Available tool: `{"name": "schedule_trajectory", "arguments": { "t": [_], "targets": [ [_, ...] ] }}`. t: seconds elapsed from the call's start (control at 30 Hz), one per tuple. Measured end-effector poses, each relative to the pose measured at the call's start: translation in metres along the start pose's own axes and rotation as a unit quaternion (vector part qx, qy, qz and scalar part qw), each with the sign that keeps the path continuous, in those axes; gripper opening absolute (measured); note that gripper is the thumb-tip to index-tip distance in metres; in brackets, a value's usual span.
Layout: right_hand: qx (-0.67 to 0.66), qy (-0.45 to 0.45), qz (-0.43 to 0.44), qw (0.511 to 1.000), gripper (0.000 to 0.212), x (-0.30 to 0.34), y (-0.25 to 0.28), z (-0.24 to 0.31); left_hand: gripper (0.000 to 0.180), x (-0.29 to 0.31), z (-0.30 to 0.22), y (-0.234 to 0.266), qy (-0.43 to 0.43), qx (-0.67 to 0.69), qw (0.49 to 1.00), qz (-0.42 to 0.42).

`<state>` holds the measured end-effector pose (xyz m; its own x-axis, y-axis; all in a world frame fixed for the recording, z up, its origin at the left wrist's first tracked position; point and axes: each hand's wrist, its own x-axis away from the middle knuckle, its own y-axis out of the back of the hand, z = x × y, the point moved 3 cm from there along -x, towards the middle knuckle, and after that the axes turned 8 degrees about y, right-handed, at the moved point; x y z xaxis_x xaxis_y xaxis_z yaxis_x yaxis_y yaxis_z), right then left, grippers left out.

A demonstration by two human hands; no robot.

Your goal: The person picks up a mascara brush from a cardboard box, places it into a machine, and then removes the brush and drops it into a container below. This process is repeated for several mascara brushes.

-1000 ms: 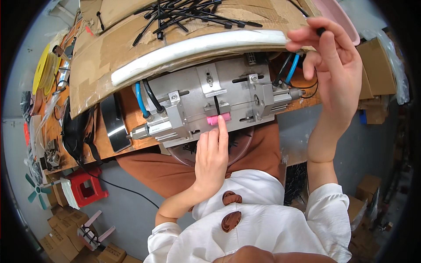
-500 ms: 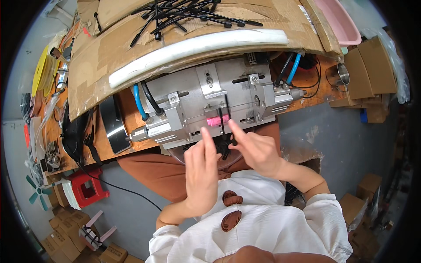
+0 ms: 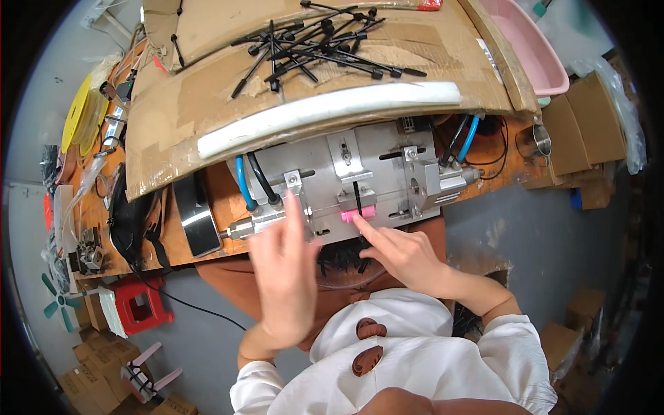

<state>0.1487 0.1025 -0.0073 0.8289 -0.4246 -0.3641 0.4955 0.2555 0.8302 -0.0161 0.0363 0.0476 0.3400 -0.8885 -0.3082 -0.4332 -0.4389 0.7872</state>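
A black stick (image 3: 357, 191) lies lengthwise in the middle of a grey metal clamping fixture (image 3: 325, 166), passing over a small pink block (image 3: 366, 211). The tip of my right hand's (image 3: 408, 257) stretched index finger touches the stick's near end at the pink block. Its thumb stands apart, above a clear bowl (image 3: 346, 282) of black pieces on my lap; the other fingers are partly hidden. My left hand (image 3: 282, 277) is raised over the near left of the fixture, blurred by motion. Its index finger points up and away from the thumb, with nothing visible between them.
Behind the fixture, a cardboard sheet (image 3: 207, 104) carries a pile of black sticks (image 3: 325, 45) and a white foam strip (image 3: 332, 114) along its edge. Blue tubes (image 3: 245, 182) run to the fixture. A phone (image 3: 198, 221) lies left; a metal cup (image 3: 536, 140) stands right.
My left hand has moved left and away from the right hand. One stick now lies in the fixture, where two were near my fingers before. The whole view has shifted slightly.
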Motion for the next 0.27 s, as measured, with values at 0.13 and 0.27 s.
{"name": "schedule_trajectory", "arguments": {
  "t": [0.13, 0.27],
  "targets": [
    [0.096, 0.115, -0.081, 0.985, 0.049, -0.048, 0.069, -0.017, 0.03, -0.095, 0.003, 0.016, 0.005, 0.015, 0.998, -0.055],
    [0.291, 0.203, -0.181, 0.917, 0.035, -0.175, 0.112, -0.066, 0.036, -0.175, 0.025, -0.002, -0.025, -0.057, 0.998, -0.008]
  ]
}}
